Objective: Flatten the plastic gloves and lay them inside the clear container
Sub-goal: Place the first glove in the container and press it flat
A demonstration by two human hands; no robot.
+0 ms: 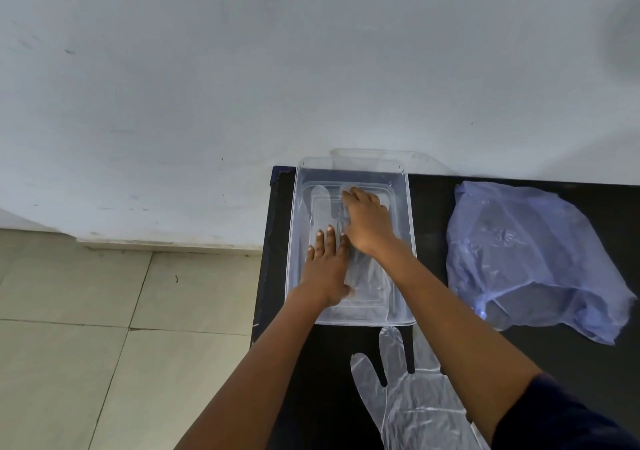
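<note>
Left hand (327,269): palm down, fingers spread wide and flat, nothing pinched; it presses on the glove in the container (367,276). Right hand (367,222): also palm down, fingers loosely curved over the far part of the same glove, pressing on it, not clasping. The wrists nearly touch; the right one crosses just beyond the left fingertips.

Glove in the container: lies on the floor of the container (410,227); one finger reaches toward the far left inner corner. Some wrinkles show near the right wrist. Cannot tell whether one glove or several lie stacked there, the plastic being clear on clear.

Container: stands at the far left corner of the black surface (433,214), against the wall.

Second glove (415,404): lies spread on the surface at the near edge, just in front of the container and outside it, partly under the right forearm.

Blue plastic bag (526,255): crumpled, toward the right of the surface, well apart from the container. Contents not visible.

Judgement: partway. At least one glove is in and being smoothed; the near one appears flattened but not yet laid inside. More may remain in the bag.
</note>
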